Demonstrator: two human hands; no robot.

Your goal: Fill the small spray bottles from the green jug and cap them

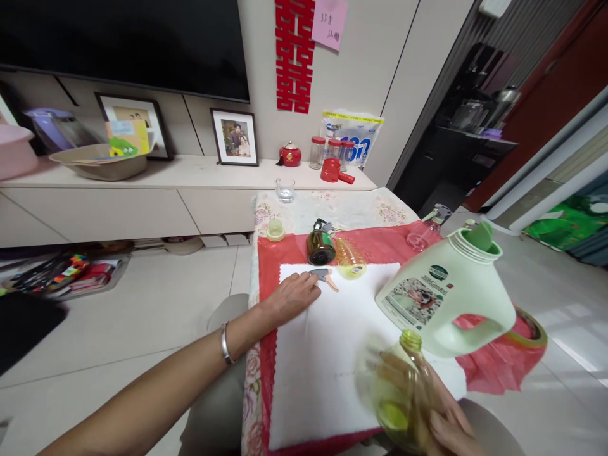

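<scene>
My right hand (444, 415), smeared by motion, is wrapped round a clear yellow-green bottle (403, 396) with an uncapped threaded neck, tilted slightly. My left hand (294, 293) rests on a white cloth (327, 354), fingers curled on a grey and peach trigger spray head (325, 277); its lower part is hidden by the fingers. Just beyond lie a dark bottle (320, 247) with a black pump and a yellowish clear bottle (350, 259) on its side. A large pale green jug (441, 294) with a green spout stands tilted beside my right hand.
Red sheeting (387, 244) lies under the cloth on the table. Toward the back are a pale green cap (275, 230) and a glass cup (285, 190). At the right are a clear spray bottle (424, 233) and a tape roll (532, 329). Lidded jars (317, 154) stand on the cabinet.
</scene>
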